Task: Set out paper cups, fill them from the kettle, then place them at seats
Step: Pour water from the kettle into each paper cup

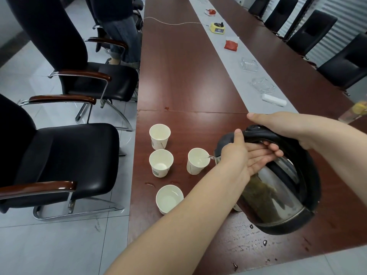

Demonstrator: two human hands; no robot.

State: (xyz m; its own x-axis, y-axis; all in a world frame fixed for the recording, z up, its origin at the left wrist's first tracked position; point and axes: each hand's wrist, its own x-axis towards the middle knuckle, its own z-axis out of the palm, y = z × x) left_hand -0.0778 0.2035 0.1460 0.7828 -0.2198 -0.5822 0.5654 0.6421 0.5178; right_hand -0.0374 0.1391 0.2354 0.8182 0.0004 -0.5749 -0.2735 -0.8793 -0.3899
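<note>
Table (188, 66) | kettle (278, 195) tipped, spout left at cup (193, 169) | right hand (288, 126) grips handle (311, 175), left hand (238, 155) pressed flat

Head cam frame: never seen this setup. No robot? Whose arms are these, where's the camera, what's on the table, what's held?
No robot here. A person wears one wide-angle camera on the head, looking forward and down, so both arms are their own. The right hand grips the handle of a steel kettle, which is tilted. The left hand lies flat against the kettle's side with the thumb on the lid. Water runs from the spout into the cup under the spout. Three more paper cups stand on the brown table: the far cup, the middle cup and the nearest cup, which appears to hold water. Spilled drops lie near the table's edge. Black chairs line the left side.
</note>
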